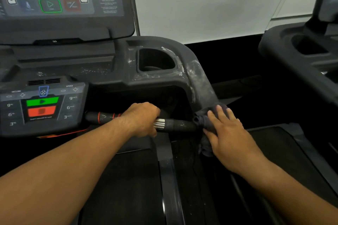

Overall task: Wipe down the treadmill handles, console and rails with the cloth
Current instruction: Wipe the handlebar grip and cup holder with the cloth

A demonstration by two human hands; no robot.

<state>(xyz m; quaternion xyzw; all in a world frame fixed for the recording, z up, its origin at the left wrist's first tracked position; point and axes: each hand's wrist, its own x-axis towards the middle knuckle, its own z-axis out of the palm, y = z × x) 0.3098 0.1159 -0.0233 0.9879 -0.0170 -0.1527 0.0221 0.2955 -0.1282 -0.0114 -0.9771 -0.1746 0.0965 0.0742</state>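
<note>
Cloth (pixel 203 118) was pressed against the outer end of the handle (pixel 181 124), pinned under the right hand (pixel 226 131), whose fingers (pixel 222 113) were laid nearly straight across it; loose folds hung below the palm. The handle was gripped by the left hand (pixel 142 117), fingers curled round it just beside the silver band (pixel 159 124). Pale smears were seen on the rail (pixel 199 76) beyond the right fingertips and round the cup holder (pixel 155 60). For a clean pass, the loose tail would best be gathered in, the cloth wrapped fully round the bar, and steady pressure kept toward the left knuckles.
</note>
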